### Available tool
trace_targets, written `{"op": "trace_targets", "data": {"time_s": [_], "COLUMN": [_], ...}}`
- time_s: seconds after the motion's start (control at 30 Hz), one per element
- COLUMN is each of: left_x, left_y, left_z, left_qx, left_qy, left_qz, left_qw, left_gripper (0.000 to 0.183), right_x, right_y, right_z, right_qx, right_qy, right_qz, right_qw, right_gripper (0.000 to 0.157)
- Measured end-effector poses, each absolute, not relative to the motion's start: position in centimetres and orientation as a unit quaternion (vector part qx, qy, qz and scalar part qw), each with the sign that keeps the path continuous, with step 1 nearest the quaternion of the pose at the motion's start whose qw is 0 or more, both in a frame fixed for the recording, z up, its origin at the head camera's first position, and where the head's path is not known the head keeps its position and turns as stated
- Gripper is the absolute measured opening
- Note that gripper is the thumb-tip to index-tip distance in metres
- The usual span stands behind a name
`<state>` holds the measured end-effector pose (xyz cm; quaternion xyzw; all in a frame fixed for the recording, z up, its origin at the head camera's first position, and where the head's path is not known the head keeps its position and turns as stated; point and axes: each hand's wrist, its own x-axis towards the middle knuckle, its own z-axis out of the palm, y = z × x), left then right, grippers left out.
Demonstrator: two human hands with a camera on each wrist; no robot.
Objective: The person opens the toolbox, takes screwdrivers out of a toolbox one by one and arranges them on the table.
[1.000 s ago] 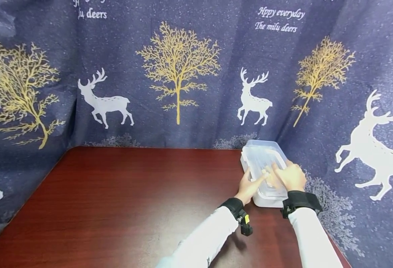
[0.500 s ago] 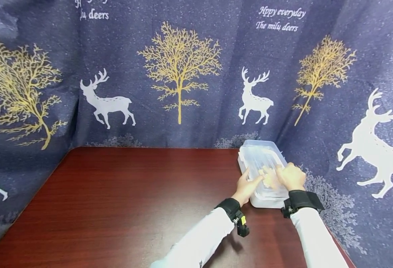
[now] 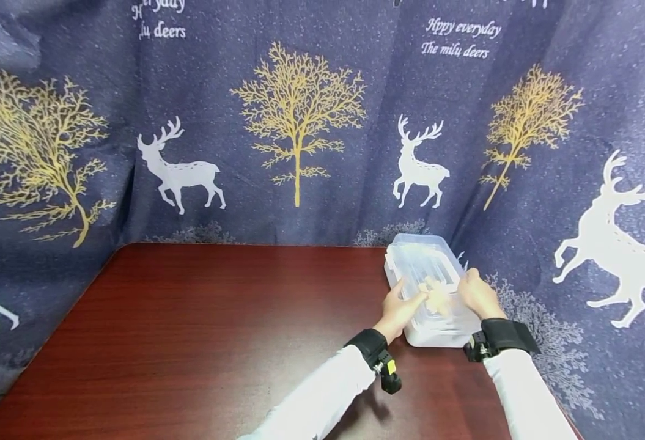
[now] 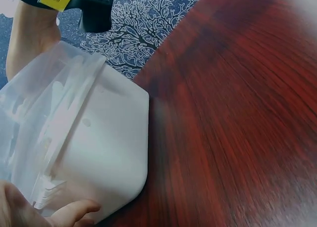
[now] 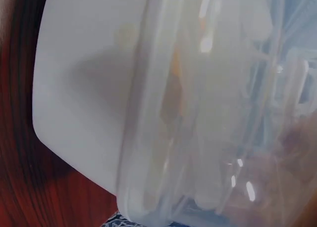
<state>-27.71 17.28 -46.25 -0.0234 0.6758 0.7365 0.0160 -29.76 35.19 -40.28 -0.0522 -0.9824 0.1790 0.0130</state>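
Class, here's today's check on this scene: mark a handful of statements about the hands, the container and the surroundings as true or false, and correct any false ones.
1. The white box is toward the right of the table in the head view. True.
2. The lid is opaque red. False: the lid is see-through and colourless.
3. The left hand touches the box's left side. True.
4. The right hand lies flat on bare wood. False: the right hand is at the lid's right edge.
5. Black bands circle both wrists. True.
6. The backdrop is plain. False: the backdrop shows white deer and yellow trees.
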Motion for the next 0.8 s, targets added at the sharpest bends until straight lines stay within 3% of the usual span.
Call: {"op": "trace_targets", "data": {"time_s": [0.4,0.57,0.8], "left_x": [-27.2,-26.6,-25.2], "left_y": [13.3,11.5,8.5], "left_z": [-46.7,-46.8,-47.0], "left_qx": [-0.017,-0.009,0.023], "left_qy": [0.689,0.69,0.681], "left_qz": [0.724,0.722,0.729], "left_qw": [0.035,0.053,0.068], "left_gripper": [0.071,0.071,0.071], "right_x": [-28.5,-28.0,-26.3], "right_y": [33.6,32.5,29.8], "right_z": [-40.7,-41.7,-42.3], "right_qx": [-0.005,0.0,-0.025], "right_qy": [-0.952,-0.914,-0.905], "right_qz": [0.304,0.405,0.425], "right_qw": [-0.02,-0.018,-0.012], "right_gripper": [0.03,0.032,0.035]}}
